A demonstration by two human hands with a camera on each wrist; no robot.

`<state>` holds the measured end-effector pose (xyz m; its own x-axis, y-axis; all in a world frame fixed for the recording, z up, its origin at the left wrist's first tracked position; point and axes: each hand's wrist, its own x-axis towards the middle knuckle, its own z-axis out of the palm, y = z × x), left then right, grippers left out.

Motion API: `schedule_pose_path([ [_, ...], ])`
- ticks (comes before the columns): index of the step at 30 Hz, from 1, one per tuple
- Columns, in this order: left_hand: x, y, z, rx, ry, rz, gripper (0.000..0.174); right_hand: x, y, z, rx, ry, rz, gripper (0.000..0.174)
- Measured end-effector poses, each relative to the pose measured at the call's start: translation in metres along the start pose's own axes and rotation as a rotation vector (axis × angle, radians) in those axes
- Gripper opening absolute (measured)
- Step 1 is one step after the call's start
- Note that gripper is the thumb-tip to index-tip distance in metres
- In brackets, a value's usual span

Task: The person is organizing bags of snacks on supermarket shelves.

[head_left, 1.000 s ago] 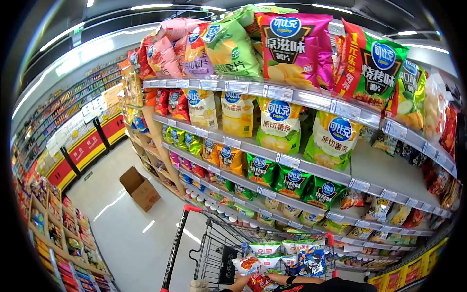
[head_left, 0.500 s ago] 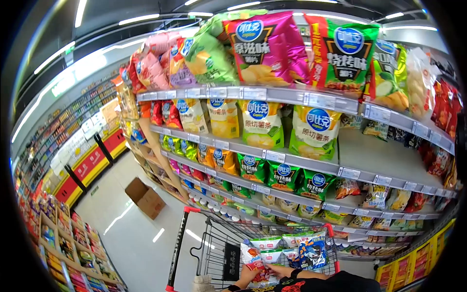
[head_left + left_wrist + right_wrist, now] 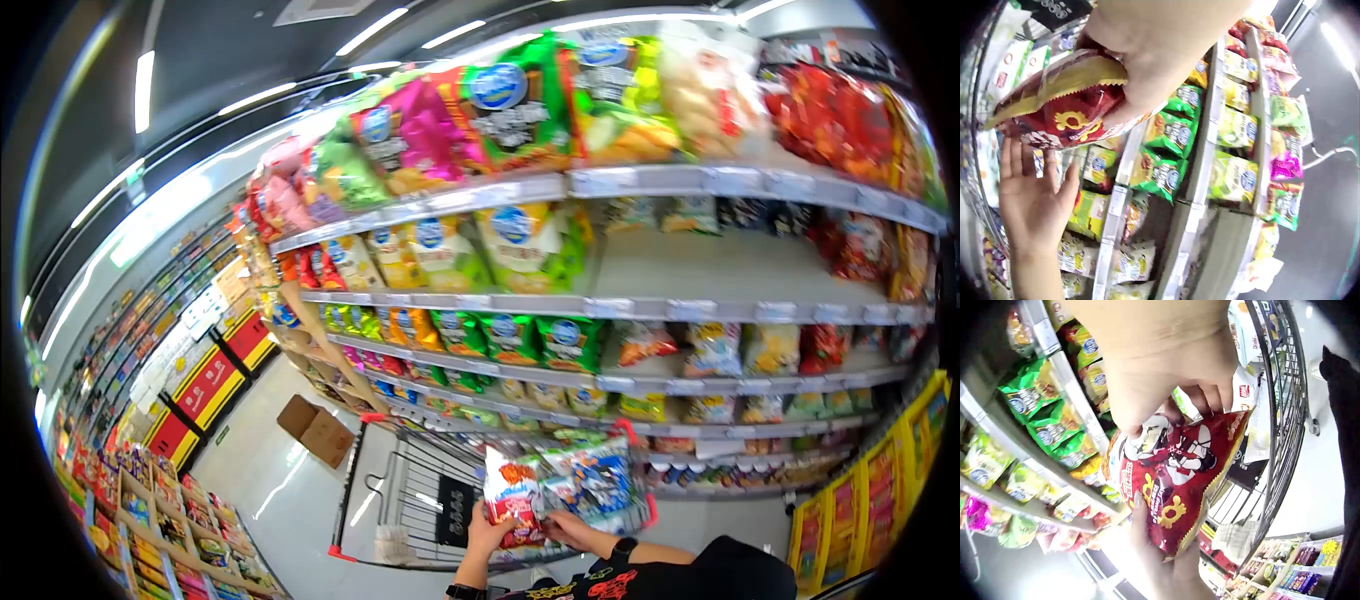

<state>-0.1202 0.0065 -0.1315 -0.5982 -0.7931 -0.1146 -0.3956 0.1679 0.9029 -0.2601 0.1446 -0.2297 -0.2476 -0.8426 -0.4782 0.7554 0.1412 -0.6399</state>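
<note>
A red and white snack bag (image 3: 513, 492) is held upright over the shopping cart. My left hand (image 3: 487, 530) grips it by one side, the thumb on its front in the right wrist view. On the other side is my right hand (image 3: 568, 530); in the left wrist view its fingers (image 3: 1015, 156) are fairly straight at the bag's edge, the thumb standing away from it. Under the fingers, the bag's red face (image 3: 1175, 469) shows cartoon figures. Beside it in the cart lies a blue snack bag (image 3: 603, 485) among other packets.
The wire shopping cart (image 3: 400, 480) stands against shelves (image 3: 690, 300) stocked with chip bags. An opened cardboard box (image 3: 315, 430) sits on the floor to the left. Yellow display racks (image 3: 865, 490) stand at the right, and a low snack display (image 3: 150, 510) at the left.
The head view has swung to the right along the shelves. The red and white bag has come up from a tilted position to upright, with both hands staying at it.
</note>
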Motion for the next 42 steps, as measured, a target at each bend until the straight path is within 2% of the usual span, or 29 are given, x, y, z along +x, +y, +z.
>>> schedule_pose_path([
  [1, -0.019, 0.026, 0.010, 0.033, -0.017, 0.012, 0.087, -0.032, -0.010, 0.000, 0.007, 0.038, -0.021, 0.022],
  [2, -0.041, 0.057, 0.020, 0.067, -0.054, 0.130, 0.088, -0.036, -0.002, -0.032, -0.040, -0.130, -0.108, 0.017],
  [3, -0.072, 0.097, 0.033, 0.001, -0.098, 0.131, 0.087, -0.068, -0.008, -0.032, 0.016, -0.068, -0.169, 0.017],
  [4, -0.081, 0.092, 0.053, -0.037, -0.156, 0.132, 0.088, -0.118, -0.028, -0.030, -0.002, -0.035, -0.206, 0.020],
  [5, -0.089, 0.088, 0.074, -0.071, -0.218, 0.132, 0.088, -0.148, -0.034, -0.046, -0.082, -0.101, -0.293, 0.023],
  [6, -0.109, 0.102, 0.093, -0.069, -0.291, 0.175, 0.088, -0.195, -0.047, -0.042, -0.100, 0.131, -0.289, 0.025],
  [8, -0.143, 0.136, 0.139, -0.185, -0.423, 0.229, 0.086, -0.215, -0.023, -0.105, -0.136, 0.179, -0.373, 0.030],
  [9, -0.156, 0.145, 0.161, -0.218, -0.516, 0.256, 0.084, -0.260, -0.034, -0.112, -0.214, 0.295, -0.355, 0.033],
  [11, -0.188, 0.179, 0.199, -0.182, -0.609, 0.334, 0.083, -0.317, -0.041, -0.134, -0.174, 0.410, -0.445, 0.031],
  [12, -0.191, 0.178, 0.219, -0.140, -0.633, 0.393, 0.082, -0.340, -0.044, -0.143, -0.201, 0.463, -0.515, 0.032],
  [15, -0.234, 0.233, 0.258, -0.155, -0.748, 0.526, 0.080, -0.405, -0.059, -0.156, -0.212, 0.663, -0.704, 0.032],
  [17, -0.251, 0.251, 0.285, -0.243, -0.850, 0.441, 0.078, -0.435, -0.062, -0.174, -0.255, 0.776, -0.797, 0.029],
  [19, -0.260, 0.260, 0.310, -0.310, -0.939, 0.461, 0.077, -0.462, -0.065, -0.188, -0.280, 0.866, -0.859, 0.024],
  [22, -0.279, 0.279, 0.335, -0.443, -1.080, 0.238, 0.073, -0.497, -0.073, -0.199, -0.308, 0.983, -0.973, 0.023],
  [25, -0.273, 0.272, 0.368, -0.529, -1.121, 0.139, 0.071, -0.519, -0.085, -0.216, -0.342, 1.009, -0.919, 0.024],
  [26, -0.268, 0.273, 0.377, -0.491, -1.152, 0.143, 0.070, -0.517, -0.090, -0.225, -0.347, 0.998, -1.065, 0.026],
  [29, -0.257, 0.294, 0.399, -0.506, -1.180, 0.188, 0.070, -0.520, -0.119, -0.245, -0.408, 0.984, -1.114, 0.028],
  [31, -0.246, 0.320, 0.412, -0.475, -1.195, 0.305, 0.069, -0.542, -0.159, -0.235, -0.504, 0.977, -1.030, 0.032],
  [33, -0.211, 0.326, 0.438, -0.373, -1.169, 0.530, 0.070, -0.545, -0.195, -0.243, -0.617, 1.016, -1.049, 0.037],
  [35, -0.201, 0.362, 0.451, -0.386, -1.152, 0.499, 0.072, -0.546, -0.238, -0.249, -0.636, 0.983, -1.204, 0.042],
  [39, -0.178, 0.420, 0.492, -0.522, -1.077, 0.618, 0.073, -0.560, -0.317, -0.271, -0.819, 1.030, -1.275, 0.054],
  [42, -0.165, 0.462, 0.517, -0.414, -1.020, 0.773, 0.071, -0.582, -0.364, -0.273, -0.853, 1.025, -1.313, 0.077],
])
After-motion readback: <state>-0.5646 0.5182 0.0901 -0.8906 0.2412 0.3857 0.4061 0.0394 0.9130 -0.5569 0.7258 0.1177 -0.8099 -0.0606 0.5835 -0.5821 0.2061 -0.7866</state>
